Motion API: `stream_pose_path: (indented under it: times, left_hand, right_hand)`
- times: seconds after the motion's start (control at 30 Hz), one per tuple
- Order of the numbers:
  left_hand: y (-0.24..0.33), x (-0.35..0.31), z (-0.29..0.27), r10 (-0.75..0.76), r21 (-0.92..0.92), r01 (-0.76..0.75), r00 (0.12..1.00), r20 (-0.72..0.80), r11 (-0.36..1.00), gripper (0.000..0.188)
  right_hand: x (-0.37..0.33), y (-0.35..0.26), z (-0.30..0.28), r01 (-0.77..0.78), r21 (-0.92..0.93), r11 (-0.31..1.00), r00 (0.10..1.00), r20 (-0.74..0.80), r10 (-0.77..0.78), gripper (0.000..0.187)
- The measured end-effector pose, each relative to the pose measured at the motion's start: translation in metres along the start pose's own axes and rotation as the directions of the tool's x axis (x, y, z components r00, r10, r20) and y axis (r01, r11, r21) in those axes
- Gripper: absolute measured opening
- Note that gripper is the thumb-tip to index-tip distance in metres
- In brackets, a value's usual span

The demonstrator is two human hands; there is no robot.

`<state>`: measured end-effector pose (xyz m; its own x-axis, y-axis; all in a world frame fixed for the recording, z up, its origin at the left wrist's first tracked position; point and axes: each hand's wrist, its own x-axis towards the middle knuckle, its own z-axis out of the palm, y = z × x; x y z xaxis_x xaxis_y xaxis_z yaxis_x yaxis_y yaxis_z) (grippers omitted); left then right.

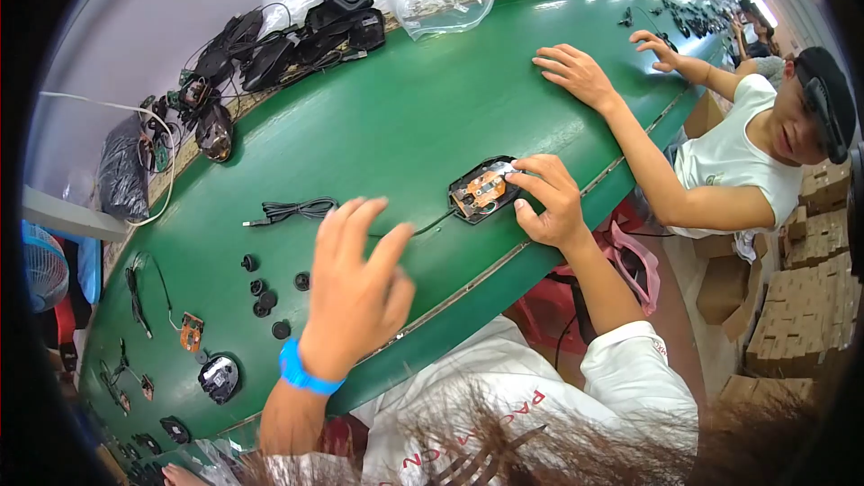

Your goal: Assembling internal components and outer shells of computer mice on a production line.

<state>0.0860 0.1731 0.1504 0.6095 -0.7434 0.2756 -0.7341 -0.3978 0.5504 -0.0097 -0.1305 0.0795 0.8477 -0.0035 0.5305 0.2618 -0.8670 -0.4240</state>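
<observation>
An opened black computer mouse [456, 204] lies on the green belt, its orange-brown circuit board showing. At its right edge is my right hand [551, 200], fingers curved and apart from the thumb; the fingertips touch or nearly touch the mouse. My left hand [355, 283], with a blue wristband, hovers left of the mouse, fingers spread and holding nothing visible. A coiled black cable [297, 209] with a USB plug lies beyond it; part of the cord passes behind my fingers. Several small black round parts [262, 303] sit left of this hand.
Left on the green belt [432, 99] lie a loose circuit board [192, 331] with cable and a black mouse shell [219, 378]. Black mice [270, 58] and clear plastic bags [450, 0] line the far ledge. A co-worker [738, 153] at right reaches over the belt.
</observation>
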Motion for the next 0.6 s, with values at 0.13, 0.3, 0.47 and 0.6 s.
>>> stream_pose_path:
  times: [0.13, 0.3, 0.47, 0.6]
  left_hand:
    - [-0.006, -0.054, -0.034, -0.11, 0.028, 0.108, 0.991, 0.078, 0.994, 0.043]
    - [-0.008, -0.123, -0.051, -0.34, -0.068, 0.337, 0.939, -0.051, 0.939, 0.032]
    - [-0.014, -0.2, -0.036, -0.502, -0.111, 0.493, 0.81, -0.305, 0.863, 0.027]
    - [-0.016, -0.237, -0.021, -0.574, -0.121, 0.589, 0.686, -0.448, 0.799, 0.022]
  right_hand:
    - [-0.003, 0.003, 0.002, -0.022, 0.012, 1.0, 1.0, 0.001, 0.022, 0.033]
    - [-0.004, 0.004, 0.003, -0.024, -0.011, 1.0, 1.0, -0.005, 0.024, 0.032]
    - [-0.004, 0.0, 0.004, 0.011, -0.049, 0.999, 1.0, 0.008, -0.01, 0.032]
    - [0.024, 0.002, 0.011, 0.126, -0.063, 0.99, 0.992, 0.021, -0.125, 0.032]
